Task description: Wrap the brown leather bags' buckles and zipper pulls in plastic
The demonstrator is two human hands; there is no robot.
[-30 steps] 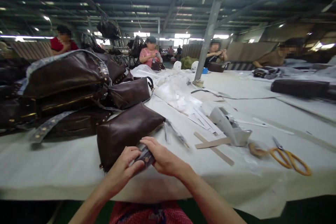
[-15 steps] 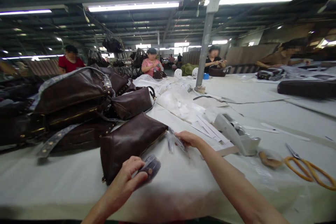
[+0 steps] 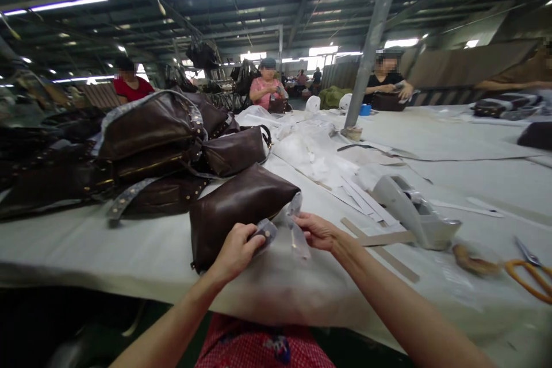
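Note:
A dark brown leather handbag (image 3: 241,201) lies on its side on the white-covered table before me. My left hand (image 3: 236,250) is closed on a plastic-wrapped, studded brown strap (image 3: 266,232) at the bag's near side. Beyond the bag's right end, my right hand (image 3: 317,231) pinches a strip of clear plastic wrap (image 3: 300,242), which hangs down from its fingers. The wrap reaches up to the bag's corner; what lies inside it there is blurred.
Several brown bags (image 3: 146,132) are piled at left. To the right stand a grey tape dispenser (image 3: 414,213), a tape roll (image 3: 474,260) and orange-handled scissors (image 3: 528,276). Card strips (image 3: 388,238) and crumpled plastic (image 3: 297,146) lie mid-table near a metal post (image 3: 371,46). Co-workers sit across.
My view has swung left and down. The left hand has raised the strap end closer to the right hand, which still pinches plastic wrap near the bag's end.

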